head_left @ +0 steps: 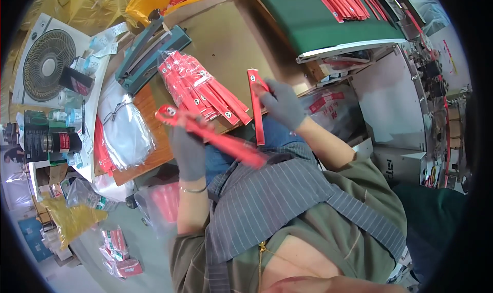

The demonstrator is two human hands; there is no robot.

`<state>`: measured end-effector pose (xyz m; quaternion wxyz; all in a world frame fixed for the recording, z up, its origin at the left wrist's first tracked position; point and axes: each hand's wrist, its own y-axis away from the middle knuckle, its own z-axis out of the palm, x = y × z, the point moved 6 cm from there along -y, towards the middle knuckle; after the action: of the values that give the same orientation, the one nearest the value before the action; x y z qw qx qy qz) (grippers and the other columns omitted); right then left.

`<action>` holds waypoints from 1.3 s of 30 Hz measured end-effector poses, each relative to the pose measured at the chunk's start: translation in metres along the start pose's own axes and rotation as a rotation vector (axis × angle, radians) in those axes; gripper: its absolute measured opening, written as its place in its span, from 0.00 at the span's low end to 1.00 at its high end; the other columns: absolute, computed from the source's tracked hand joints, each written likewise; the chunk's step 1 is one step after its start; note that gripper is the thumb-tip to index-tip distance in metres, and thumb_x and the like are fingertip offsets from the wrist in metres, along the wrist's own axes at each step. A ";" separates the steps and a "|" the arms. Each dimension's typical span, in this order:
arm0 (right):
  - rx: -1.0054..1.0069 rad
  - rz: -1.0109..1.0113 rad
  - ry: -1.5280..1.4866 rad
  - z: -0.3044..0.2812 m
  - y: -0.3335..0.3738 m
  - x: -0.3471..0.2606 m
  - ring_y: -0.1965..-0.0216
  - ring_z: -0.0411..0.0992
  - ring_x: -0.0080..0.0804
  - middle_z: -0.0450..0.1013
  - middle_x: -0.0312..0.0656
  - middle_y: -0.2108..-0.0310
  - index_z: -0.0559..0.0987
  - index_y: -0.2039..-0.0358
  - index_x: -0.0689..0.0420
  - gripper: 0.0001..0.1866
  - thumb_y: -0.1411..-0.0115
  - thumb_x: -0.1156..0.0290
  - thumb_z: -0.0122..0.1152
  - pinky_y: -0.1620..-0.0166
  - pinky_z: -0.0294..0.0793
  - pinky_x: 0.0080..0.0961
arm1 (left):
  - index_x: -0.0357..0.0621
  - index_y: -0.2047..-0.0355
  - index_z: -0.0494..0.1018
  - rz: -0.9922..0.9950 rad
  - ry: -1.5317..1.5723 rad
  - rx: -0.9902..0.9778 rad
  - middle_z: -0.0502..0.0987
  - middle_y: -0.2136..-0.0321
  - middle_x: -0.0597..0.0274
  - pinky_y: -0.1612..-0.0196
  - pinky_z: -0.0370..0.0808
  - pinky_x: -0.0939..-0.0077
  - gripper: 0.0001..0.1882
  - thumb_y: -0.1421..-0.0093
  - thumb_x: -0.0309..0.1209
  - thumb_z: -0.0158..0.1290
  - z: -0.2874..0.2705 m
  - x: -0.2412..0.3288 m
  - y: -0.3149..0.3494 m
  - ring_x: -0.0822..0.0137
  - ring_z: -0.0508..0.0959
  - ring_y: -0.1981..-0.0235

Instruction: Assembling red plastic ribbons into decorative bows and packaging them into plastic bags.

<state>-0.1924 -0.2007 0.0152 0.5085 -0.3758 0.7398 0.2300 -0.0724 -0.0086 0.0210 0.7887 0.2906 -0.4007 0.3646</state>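
Note:
My left hand (188,152), in a grey fingerless glove, is closed around long narrow red packets (218,139). They are blurred by motion, and I cannot tell how many there are. In my right hand (283,104), gloved the same way, a single long red packet (258,116) is pinched near its upper part and hangs down almost upright. Just beyond my hands, a clear bag (197,85) filled with similar red packets lies on the brown table (231,34); several of them stick out of its near end.
At the far left of the table stands a blue-green bag sealer (154,54). A stack of clear bags (123,134) lies left, beside a white shelf with jars and a fan (49,64). Loose red packets (341,1) rest on a green conveyor belt (287,13) at far right.

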 end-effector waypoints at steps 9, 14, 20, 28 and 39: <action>-0.126 0.129 0.807 0.036 -0.069 0.087 0.67 0.73 0.53 0.74 0.54 0.72 0.72 0.63 0.60 0.17 0.47 0.59 0.55 0.63 0.72 0.44 | 0.39 0.62 0.67 -0.453 -0.111 0.017 0.69 0.75 0.63 0.73 0.72 0.78 0.10 0.35 0.33 0.42 -0.011 -0.037 0.086 0.72 0.71 0.79; -0.300 -0.199 0.637 0.075 -0.055 0.029 0.67 0.73 0.54 0.74 0.55 0.71 0.68 0.59 0.58 0.17 0.44 0.61 0.52 0.64 0.71 0.46 | 0.40 0.57 0.65 -0.158 -0.069 0.239 0.63 0.79 0.69 0.80 0.64 0.82 0.15 0.34 0.40 0.43 -0.062 0.000 0.065 0.78 0.64 0.83; -0.262 0.099 0.651 0.145 -0.105 0.032 0.56 0.71 0.54 0.71 0.59 0.56 0.62 0.44 0.61 0.34 0.41 0.46 0.47 0.53 0.70 0.42 | 0.40 0.54 0.64 -0.398 0.167 0.064 0.61 0.80 0.69 0.83 0.56 0.82 0.27 0.35 0.54 0.37 -0.049 -0.019 0.079 0.78 0.59 0.86; -0.196 -0.128 0.084 0.146 -0.139 -0.043 0.53 0.69 0.42 0.70 0.53 0.58 0.60 0.41 0.62 0.39 0.45 0.50 0.56 0.48 0.67 0.33 | 0.40 0.59 0.64 -0.258 -0.044 -0.011 0.61 0.79 0.69 0.82 0.57 0.85 0.17 0.34 0.43 0.40 -0.049 0.008 0.064 0.79 0.58 0.86; -0.097 -1.373 0.337 0.088 0.010 -0.155 0.74 0.72 0.32 0.70 0.36 0.77 0.76 0.66 0.53 0.14 0.55 0.65 0.63 0.70 0.72 0.27 | 0.35 0.45 0.62 -0.055 0.183 -0.249 0.70 0.53 0.50 0.54 0.70 0.78 0.25 0.36 0.40 0.43 -0.040 0.046 0.007 0.64 0.72 0.53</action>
<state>-0.1186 -0.0811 0.1249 0.3998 -0.8100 0.3934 -0.1712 -0.0419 0.0413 0.0405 0.8615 0.1669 -0.3612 0.3154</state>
